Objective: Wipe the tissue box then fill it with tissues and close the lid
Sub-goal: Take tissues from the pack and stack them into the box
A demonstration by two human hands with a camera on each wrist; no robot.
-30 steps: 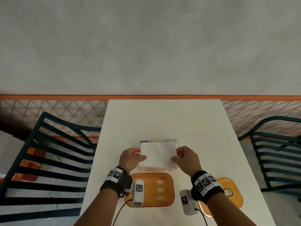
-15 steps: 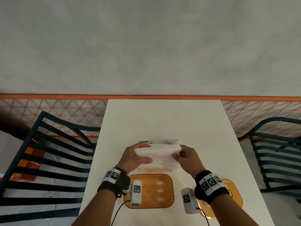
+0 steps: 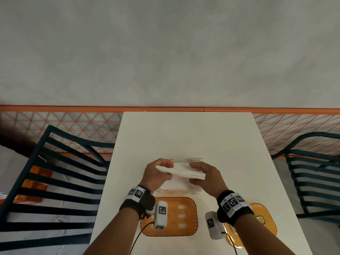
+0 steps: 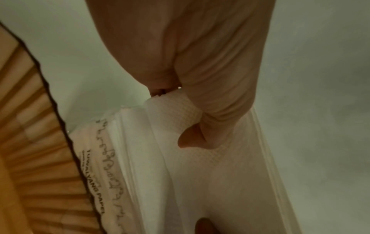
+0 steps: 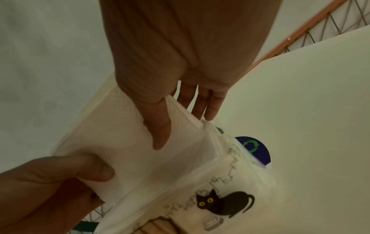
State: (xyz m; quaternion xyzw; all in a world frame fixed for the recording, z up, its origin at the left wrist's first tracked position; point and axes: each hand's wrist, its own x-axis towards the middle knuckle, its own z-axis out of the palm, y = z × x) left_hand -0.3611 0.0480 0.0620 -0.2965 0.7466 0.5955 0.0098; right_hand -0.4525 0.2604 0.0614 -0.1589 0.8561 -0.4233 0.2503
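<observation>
Head view: both hands (image 3: pixel 181 175) grip a tissue stack (image 3: pixel 181 171).

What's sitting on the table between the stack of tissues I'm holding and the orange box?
The printed tissue pack lies there, directly under the tissue stack and just beyond the orange box. The head view shows it; the right wrist view shows its cat print.

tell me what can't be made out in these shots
- Tissue pack: head view, mostly hidden behind the held tissue stack and both hands.
- Pack's printed lettering: left wrist view, blurred, cut off by the bottom edge.
- Orange lid: head view, largely covered by the right wrist.
</observation>
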